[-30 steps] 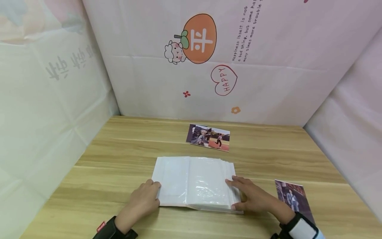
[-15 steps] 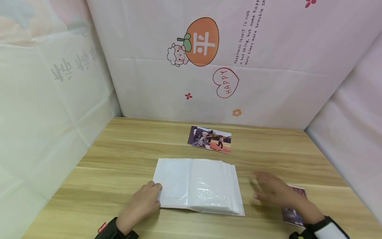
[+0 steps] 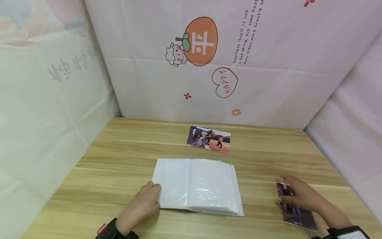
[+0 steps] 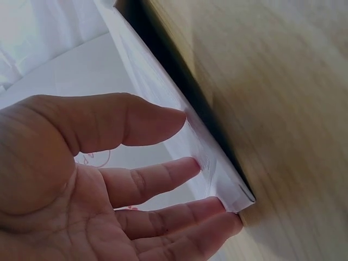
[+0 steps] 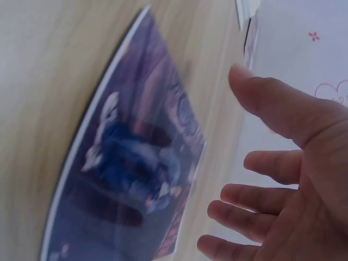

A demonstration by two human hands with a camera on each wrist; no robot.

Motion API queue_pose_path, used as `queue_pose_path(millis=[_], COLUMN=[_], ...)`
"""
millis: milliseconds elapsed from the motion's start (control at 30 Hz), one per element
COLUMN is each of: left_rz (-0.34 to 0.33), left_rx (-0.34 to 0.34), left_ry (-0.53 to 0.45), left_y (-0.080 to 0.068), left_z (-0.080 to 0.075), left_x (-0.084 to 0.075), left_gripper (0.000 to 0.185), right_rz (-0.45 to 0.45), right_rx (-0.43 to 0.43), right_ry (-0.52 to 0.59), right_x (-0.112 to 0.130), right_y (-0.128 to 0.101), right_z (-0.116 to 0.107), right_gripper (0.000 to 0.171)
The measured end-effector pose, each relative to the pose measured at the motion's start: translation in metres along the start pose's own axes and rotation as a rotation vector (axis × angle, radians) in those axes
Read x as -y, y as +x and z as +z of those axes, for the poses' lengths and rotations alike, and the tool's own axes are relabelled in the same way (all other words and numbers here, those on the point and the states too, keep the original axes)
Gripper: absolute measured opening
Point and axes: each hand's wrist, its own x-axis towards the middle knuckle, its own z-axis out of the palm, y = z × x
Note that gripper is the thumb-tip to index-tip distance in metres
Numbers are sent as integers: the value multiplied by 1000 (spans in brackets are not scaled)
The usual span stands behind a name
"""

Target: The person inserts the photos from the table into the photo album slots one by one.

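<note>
1 photo print (image 3: 294,215) lies lower right, under the spread, empty right hand (image 3: 301,196): likely light and bendy, best pinched by its edges. The left hand (image 3: 144,199), fingers relaxed, touches the open photo album (image 3: 209,186), lower centre.

The album pages (image 3: 206,182) look glossy plastic, the photo (image 5: 136,157) smooth, the table (image 3: 119,152) wood-grained.

An open white plastic-sleeved album (image 3: 203,186) lies on a wood-grain table (image 3: 116,159), the left hand (image 3: 142,203) at its left edge. Behind it, three rectangular colour photo prints (image 3: 204,137) overlap. To its right, the right hand (image 3: 301,196) is above a dark rectangular photo print (image 3: 301,219). A white printed cloth (image 3: 149,93) hangs behind the table.
</note>
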Motion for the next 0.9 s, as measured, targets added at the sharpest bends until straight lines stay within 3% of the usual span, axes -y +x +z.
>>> queue_pose_path(millis=[533,900], left_rz=[2,3], left_rx=[7,10], left_ry=[-18,8], left_y=[1,1], left_z=[2,2], left_x=[0,-1], left_gripper=[21,18], right_rz=[115,148], right_rx=[96,128], right_ry=[13,30], right_x=[-29,-31], right_y=[-12,-12], right_z=[-1,0], right_gripper=[87,89])
